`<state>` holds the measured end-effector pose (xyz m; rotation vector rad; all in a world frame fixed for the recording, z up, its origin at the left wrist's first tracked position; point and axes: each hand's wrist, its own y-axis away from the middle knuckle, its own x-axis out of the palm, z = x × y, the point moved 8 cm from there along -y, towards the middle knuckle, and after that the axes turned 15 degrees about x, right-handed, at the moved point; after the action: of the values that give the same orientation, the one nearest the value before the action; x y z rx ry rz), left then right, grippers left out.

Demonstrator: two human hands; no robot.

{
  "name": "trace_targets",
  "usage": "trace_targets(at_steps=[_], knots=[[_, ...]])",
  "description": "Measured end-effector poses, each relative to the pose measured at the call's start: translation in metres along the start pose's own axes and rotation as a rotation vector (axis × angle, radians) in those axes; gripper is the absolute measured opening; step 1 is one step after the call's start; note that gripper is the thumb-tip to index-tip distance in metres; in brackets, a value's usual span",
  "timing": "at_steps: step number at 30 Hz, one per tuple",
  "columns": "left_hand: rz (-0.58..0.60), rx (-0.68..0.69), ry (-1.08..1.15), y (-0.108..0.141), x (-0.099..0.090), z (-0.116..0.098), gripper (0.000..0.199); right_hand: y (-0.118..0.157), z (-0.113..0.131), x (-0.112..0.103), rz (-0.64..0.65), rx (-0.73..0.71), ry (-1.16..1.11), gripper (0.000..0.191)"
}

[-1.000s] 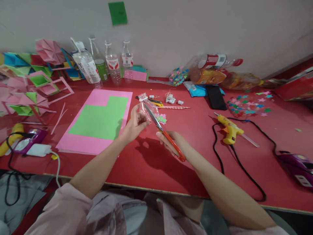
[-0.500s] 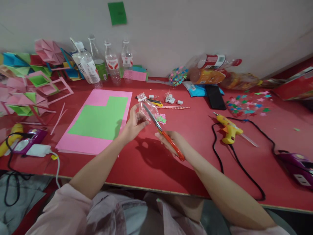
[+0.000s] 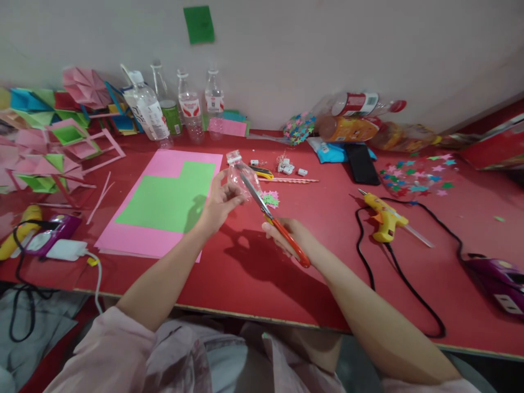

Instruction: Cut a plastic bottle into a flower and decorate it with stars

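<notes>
My left hand (image 3: pixel 222 201) is closed on a clear plastic bottle top (image 3: pixel 236 173), its neck tilted up and to the left. My right hand (image 3: pixel 289 238) grips scissors (image 3: pixel 291 243) with orange-red handles. Their blades lie across the clear plastic; whether they are cutting into it I cannot tell. Behind the bottle piece is a small pile of pink and green paper stars (image 3: pixel 270 199). A yellow utility knife (image 3: pixel 264 173) and a striped stick (image 3: pixel 292 180) lie just beyond it.
Green paper (image 3: pixel 164 199) lies on pink sheets (image 3: pixel 107 241) to the left. Plastic bottles (image 3: pixel 190 109) stand along the wall. A yellow glue gun (image 3: pixel 383 218) with a black cord, a phone (image 3: pixel 362 164) and a star-covered clear piece (image 3: pixel 417 177) are on the right.
My left hand and the bottle top have shifted slightly left, away from my right hand. The scissors stay in nearly the same place.
</notes>
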<state>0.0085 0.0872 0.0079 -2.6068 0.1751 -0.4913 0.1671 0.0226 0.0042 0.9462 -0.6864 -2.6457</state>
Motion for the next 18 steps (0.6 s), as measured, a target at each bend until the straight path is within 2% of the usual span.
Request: trace_targets(at_steps=[6, 9, 14, 18], knots=[[-0.260, -0.017, 0.180, -0.009, -0.029, -0.008, 0.054, -0.002, -0.001, -0.005, -0.056, 0.030, 0.137, 0.052], [-0.347, -0.019, 0.228, -0.009, -0.037, -0.012, 0.046, -0.004, -0.005, -0.004, -0.063, 0.051, 0.170, 0.054], [-0.389, -0.007, 0.237, -0.008, -0.037, -0.015, 0.048, -0.003, -0.008, 0.003, -0.025, 0.035, 0.161, 0.053], [-0.358, 0.022, 0.213, -0.007, -0.031, -0.018, 0.052, -0.005, -0.012, 0.008, 0.025, 0.052, 0.128, 0.053]])
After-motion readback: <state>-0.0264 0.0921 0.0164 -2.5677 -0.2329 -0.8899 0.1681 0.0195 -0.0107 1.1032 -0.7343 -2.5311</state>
